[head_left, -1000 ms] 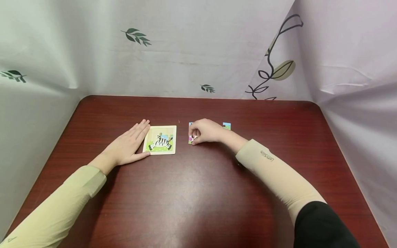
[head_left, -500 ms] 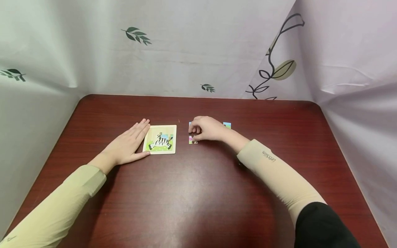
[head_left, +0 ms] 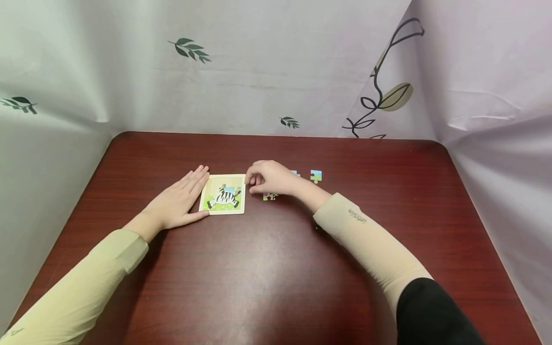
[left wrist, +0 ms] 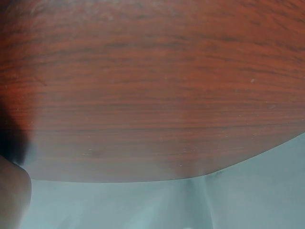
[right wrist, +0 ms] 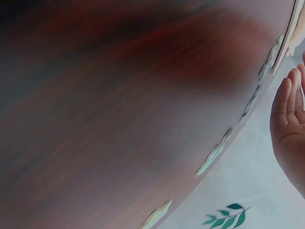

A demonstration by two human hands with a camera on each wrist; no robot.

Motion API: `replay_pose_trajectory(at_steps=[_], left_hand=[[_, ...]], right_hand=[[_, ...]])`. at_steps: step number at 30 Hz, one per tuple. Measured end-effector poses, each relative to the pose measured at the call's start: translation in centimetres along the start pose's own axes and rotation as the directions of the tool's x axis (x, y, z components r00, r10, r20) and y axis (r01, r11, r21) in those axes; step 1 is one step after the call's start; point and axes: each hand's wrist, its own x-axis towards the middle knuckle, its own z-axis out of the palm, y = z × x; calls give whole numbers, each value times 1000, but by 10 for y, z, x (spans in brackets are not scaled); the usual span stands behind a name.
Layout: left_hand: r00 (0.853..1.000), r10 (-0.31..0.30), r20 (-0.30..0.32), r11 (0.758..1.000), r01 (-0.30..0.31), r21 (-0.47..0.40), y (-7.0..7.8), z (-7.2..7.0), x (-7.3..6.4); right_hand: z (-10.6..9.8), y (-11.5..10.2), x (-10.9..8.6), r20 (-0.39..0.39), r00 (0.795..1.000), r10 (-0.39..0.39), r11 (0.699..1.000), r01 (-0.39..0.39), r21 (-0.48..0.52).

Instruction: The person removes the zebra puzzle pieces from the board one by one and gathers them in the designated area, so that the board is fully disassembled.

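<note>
In the head view a pale square puzzle tray [head_left: 200,203] shows a partly filled zebra picture. My left hand [head_left: 174,203] lies flat with its fingers straight along the tray's left side, thumb at the lower left corner. My right hand [head_left: 273,178] hovers at the tray's right edge, thumb and fingers loosely bent with a gap between them and no piece showing there. Below its palm lies a jigsaw piece [head_left: 269,197], partly covered. In the right wrist view the right hand's fingers [right wrist: 283,95] look nearly straight.
On the red-brown table [head_left: 276,268], a blue and green jigsaw piece [head_left: 316,176] lies right of the right hand, and another blue piece [head_left: 294,172] peeks out behind the wrist. White curtains [head_left: 258,72] with leaf prints stand behind the table's far edge.
My right hand has moved left from above the loose pieces to the tray's right edge, uncovering more of the pieces on the right. My left hand and the tray have stayed put.
</note>
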Motion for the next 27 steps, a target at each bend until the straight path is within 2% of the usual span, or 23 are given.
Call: replay_pose_trajectory(at_steps=[8, 20, 27], left_hand=[[1000, -2, 0, 1000, 2, -4, 1, -1, 0], [1000, -13, 24, 1000, 13, -7, 2, -3, 1], [999, -22, 31, 1000, 22, -7, 0, 0, 0]], right_hand=[[11, -11, 23, 20, 999, -28, 999, 27, 29], [24, -23, 49, 65, 998, 20, 1000, -21, 21], [27, -24, 55, 90, 996, 29, 999, -25, -49]])
